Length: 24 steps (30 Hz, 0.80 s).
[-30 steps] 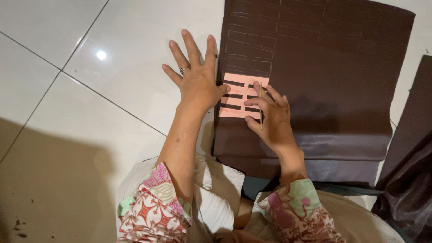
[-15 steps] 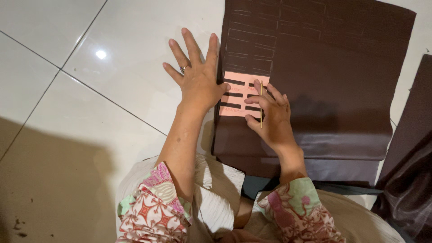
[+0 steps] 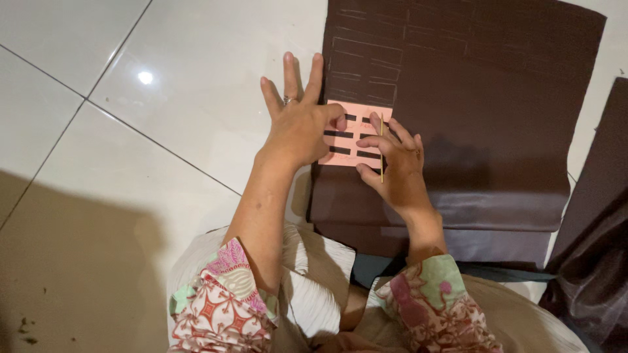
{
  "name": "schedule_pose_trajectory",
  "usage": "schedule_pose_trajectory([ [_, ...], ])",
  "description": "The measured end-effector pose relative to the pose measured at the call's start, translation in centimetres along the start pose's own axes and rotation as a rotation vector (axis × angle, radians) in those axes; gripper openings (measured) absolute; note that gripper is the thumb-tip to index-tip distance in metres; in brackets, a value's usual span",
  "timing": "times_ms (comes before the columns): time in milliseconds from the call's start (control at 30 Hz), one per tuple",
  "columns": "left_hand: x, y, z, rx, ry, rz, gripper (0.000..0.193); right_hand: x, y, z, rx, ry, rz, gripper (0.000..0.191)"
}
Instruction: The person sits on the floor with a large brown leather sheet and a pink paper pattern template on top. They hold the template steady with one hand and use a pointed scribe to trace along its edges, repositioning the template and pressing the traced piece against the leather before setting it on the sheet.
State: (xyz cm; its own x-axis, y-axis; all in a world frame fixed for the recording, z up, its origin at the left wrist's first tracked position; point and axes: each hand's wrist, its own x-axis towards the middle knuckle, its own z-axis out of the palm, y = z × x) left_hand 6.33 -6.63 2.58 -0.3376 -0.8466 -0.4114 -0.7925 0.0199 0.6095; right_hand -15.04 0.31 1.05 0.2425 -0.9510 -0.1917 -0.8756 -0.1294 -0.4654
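Note:
A pink card stencil (image 3: pixel 353 134) with narrow slots lies on a dark brown sheet of fabric (image 3: pixel 484 117) spread on the floor. My left hand (image 3: pixel 297 114) presses flat on the stencil's left edge, fingers spread, a ring on one finger. My right hand (image 3: pixel 392 163) rests on the stencil's right part and holds a thin yellow stick (image 3: pixel 381 147) upright against it. Faint drawn rectangles (image 3: pixel 363 65) show on the fabric above the stencil.
White floor tiles (image 3: pixel 163 98) with dark grout lines lie to the left. More dark brown fabric (image 3: pixel 598 242) lies at the right edge. My patterned sleeves (image 3: pixel 222 307) and lap fill the bottom of the view.
Both hands and the stencil stay in much the same place; my right hand's fingers have shifted slightly, and the thin stick now shows clearly.

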Motion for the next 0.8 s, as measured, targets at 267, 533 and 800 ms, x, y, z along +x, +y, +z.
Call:
schedule_pose_trajectory([
  [267, 0.1, 0.4, 0.1, 0.002, -0.033, -0.041, 0.034, -0.1, 0.1, 0.2, 0.023, 0.061, -0.047, 0.038],
  [533, 0.1, 0.6, 0.0, -0.001, -0.044, -0.075, 0.039, -0.5, -1.1, 1.7, 0.628, 0.276, -0.09, 0.043],
  [800, 0.0, 0.7, -0.4, -0.022, -0.077, -0.089, 0.04, -0.3, -1.4, 4.0, 0.932, 0.214, -0.013, 0.03],
])
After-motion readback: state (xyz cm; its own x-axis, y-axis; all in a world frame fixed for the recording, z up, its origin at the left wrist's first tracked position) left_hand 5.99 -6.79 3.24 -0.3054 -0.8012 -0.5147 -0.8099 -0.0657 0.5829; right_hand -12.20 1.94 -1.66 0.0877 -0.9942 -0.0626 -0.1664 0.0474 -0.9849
